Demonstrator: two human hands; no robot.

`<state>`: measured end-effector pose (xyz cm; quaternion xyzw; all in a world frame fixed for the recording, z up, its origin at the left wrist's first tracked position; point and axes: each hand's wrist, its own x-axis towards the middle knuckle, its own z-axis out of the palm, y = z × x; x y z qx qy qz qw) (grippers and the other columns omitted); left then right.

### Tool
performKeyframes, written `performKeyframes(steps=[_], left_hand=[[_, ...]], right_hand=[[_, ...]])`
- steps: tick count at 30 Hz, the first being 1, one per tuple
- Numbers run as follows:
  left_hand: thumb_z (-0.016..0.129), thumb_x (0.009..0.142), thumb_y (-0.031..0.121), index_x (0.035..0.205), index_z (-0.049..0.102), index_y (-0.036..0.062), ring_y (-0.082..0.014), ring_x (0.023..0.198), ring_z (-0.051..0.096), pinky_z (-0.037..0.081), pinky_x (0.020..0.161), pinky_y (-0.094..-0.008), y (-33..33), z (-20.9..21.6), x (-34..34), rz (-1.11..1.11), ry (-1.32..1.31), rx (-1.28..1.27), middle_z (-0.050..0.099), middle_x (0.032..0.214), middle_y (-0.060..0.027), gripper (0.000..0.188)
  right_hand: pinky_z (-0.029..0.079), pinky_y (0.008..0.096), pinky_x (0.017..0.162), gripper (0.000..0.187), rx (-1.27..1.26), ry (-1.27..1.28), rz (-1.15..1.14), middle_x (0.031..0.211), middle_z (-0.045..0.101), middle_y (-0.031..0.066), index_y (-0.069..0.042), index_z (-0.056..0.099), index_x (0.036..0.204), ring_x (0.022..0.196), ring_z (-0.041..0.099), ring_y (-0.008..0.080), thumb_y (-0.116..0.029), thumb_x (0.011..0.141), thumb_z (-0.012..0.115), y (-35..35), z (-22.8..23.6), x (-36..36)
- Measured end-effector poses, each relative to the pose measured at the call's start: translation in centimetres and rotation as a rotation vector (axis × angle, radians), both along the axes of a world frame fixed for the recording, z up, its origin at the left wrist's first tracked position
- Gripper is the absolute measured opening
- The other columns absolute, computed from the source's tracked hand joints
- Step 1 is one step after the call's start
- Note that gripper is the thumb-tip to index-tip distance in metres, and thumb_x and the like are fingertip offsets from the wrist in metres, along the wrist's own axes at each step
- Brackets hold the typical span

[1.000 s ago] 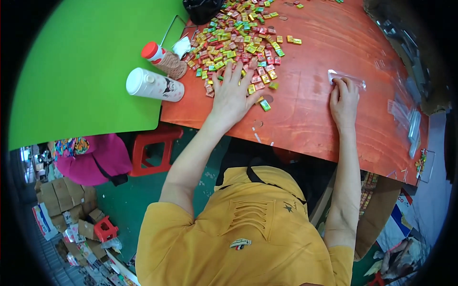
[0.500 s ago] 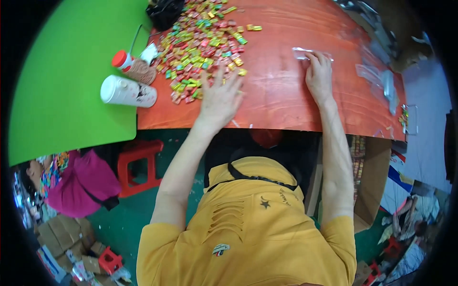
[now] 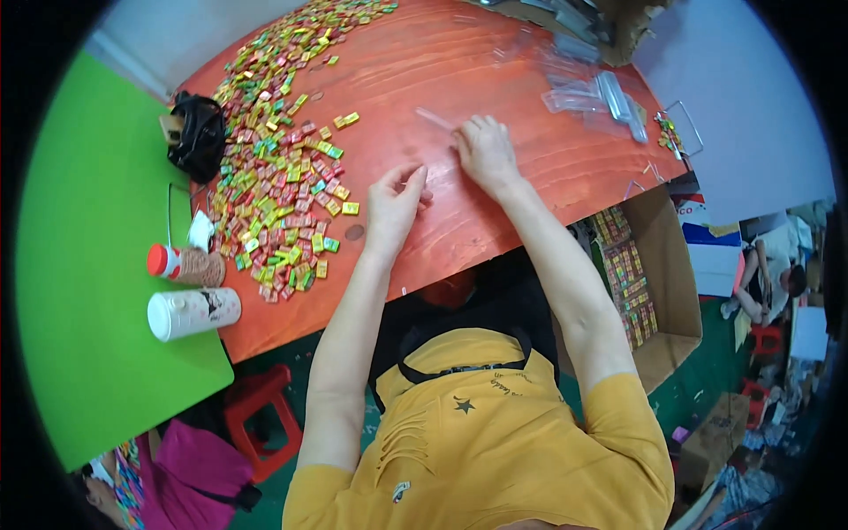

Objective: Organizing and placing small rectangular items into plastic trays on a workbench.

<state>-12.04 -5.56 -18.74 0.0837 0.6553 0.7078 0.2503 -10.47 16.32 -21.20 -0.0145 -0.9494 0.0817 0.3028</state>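
Curled fingers on my left hand (image 3: 395,203) are pinched together over the red tabletop (image 3: 442,238); what they hold, if anything, is hidden. Beside it, a little farther off, my right hand (image 3: 488,157) is closed on one end of a narrow clear plastic sleeve (image 3: 433,117), which points to the far left. Glare and the fingers hide part of that sleeve. To the left of my hands spreads a long heap of small wrapped candies (image 3: 291,181) in red, yellow and green.
A black bag (image 3: 196,137), a red-lidded jar (image 3: 190,263) and a white tumbler (image 3: 194,314) stand left of the candies. Clear plastic sleeves (image 3: 609,97) lie at the far right. Below the table's right edge, an open carton (image 3: 676,305) contains packed candy strips. A red stool (image 3: 265,420) stands lower left.
My left hand has left the candy heap and closed, coming near my right hand. The right hand still grips the plastic sleeve. The whole view has turned and shifted.
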Motion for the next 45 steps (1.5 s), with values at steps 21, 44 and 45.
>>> performKeyframes(steps=[21,44,45], left_hand=[[0.079,0.09,0.017,0.102,0.073,0.0078,-0.0301,0.114,0.061,0.045,0.099,-0.0478,1.1,-1.1,-2.1,0.22,1.251,-0.521,0.068,0.117,-0.0096,0.016],[0.078,0.09,0.018,0.097,0.077,0.0062,-0.0313,0.102,0.063,0.05,0.091,-0.0456,0.7,-1.9,-3.0,0.217,1.06,-0.427,0.069,0.103,-0.0083,0.014],[0.078,0.09,0.018,0.097,0.077,0.0062,-0.0313,0.102,0.063,0.05,0.091,-0.0456,0.6,-1.8,-2.8,0.216,1.061,-0.434,0.069,0.103,-0.0083,0.014]], right_hand=[[0.048,0.0473,0.093,0.021,0.469,-0.319,-0.582,0.118,0.07,0.0076,-0.012,0.071,0.114,0.115,0.063,0.0274,-0.016,0.097,0.059,16.8,0.8,1.5],[0.048,0.0444,0.095,0.018,0.213,-0.153,0.031,0.109,0.069,0.0107,-0.007,0.074,0.11,0.109,0.064,0.0323,-0.005,0.093,0.072,2.9,1.7,2.3],[0.048,0.0443,0.091,0.016,0.152,-0.124,0.039,0.105,0.069,0.0101,-0.007,0.074,0.109,0.105,0.064,0.0318,-0.005,0.093,0.072,2.7,1.8,2.7]])
